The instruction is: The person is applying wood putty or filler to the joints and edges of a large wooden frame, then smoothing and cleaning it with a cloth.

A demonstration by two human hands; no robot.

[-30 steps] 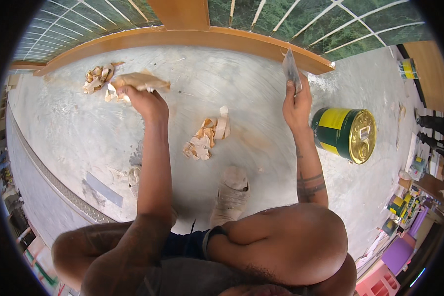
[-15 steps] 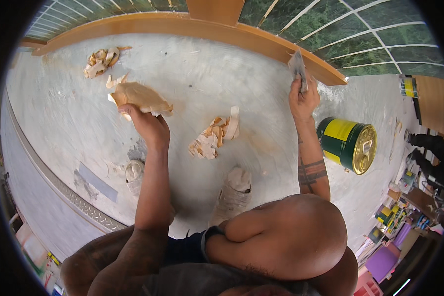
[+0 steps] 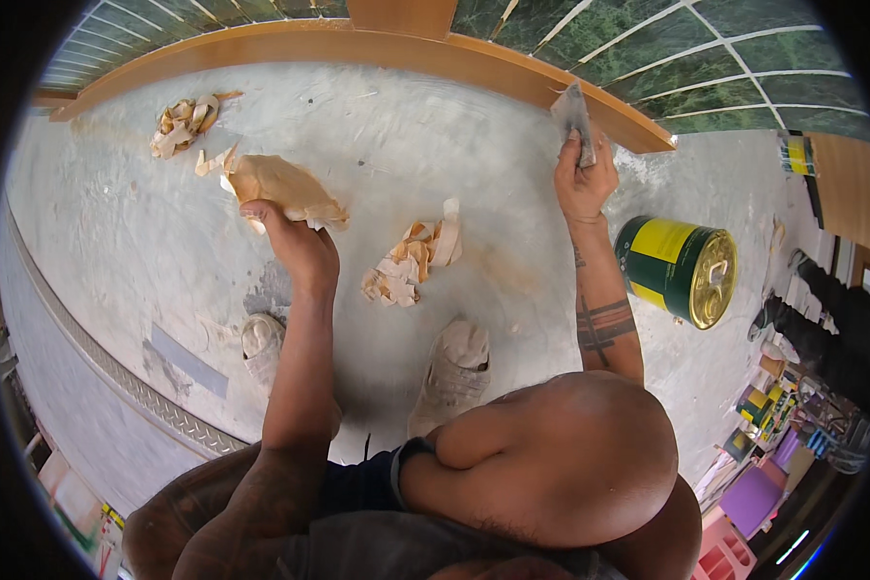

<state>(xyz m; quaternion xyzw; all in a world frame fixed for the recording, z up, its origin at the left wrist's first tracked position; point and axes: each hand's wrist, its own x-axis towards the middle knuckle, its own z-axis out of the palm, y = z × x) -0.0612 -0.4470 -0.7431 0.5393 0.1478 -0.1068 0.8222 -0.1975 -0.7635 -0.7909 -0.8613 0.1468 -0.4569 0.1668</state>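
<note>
1. The left hand (image 3: 300,244) is closed around a crumpled sheet of brown paper (image 3: 285,186), with the thumb on its near edge.
2. That paper is over the grey floor (image 3: 512,164), left of the middle; a loose scrap shows just beyond it.
3. The right hand (image 3: 586,182) grips a flat grey piece (image 3: 571,114) between thumb and fingers, its pointed end upward in view.
4. The grey piece overlaps the orange-brown wooden trim (image 3: 290,43) in view; whether they touch, I cannot tell.
5. Behind the trim are green tiles (image 3: 720,70) with pale lines.
6. One heap of torn paper (image 3: 414,259) lies between the two forearms; a second heap (image 3: 180,126) lies at far left, near the trim.
7. A green and yellow can (image 3: 663,249) with a gold lid stands right of the right forearm.
8. Two pale, worn shoes (image 3: 450,367) rest on the floor below the nearer heap.
9. At the right edge are another person's dark-trousered legs (image 3: 826,309).
</note>
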